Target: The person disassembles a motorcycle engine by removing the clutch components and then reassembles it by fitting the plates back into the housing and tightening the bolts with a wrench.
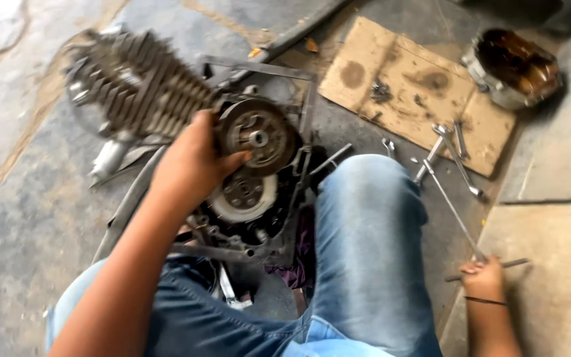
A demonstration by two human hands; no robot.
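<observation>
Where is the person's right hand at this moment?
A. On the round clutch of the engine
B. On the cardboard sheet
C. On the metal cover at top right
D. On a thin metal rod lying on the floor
D: the right hand rests on a thin metal rod on the floor, while the left hand grips the round clutch.

Flattened brown cardboard sheet (pixel 418 92) with dark oil stains lies on the grey concrete floor (pixel 21 218), toward the upper right. Several steel spanners (pixel 456 155) lie across its lower edge, some partly on the floor. Round metal engine cover (pixel 513 66), rusty brown inside, sits just past the cardboard's right corner. Small orange scrap (pixel 311 45) near its left edge. Long dark metal bar (pixel 299 33) runs diagonally toward the top edge. Blue denim jeans (pixel 368 244) fill the lower middle.
</observation>
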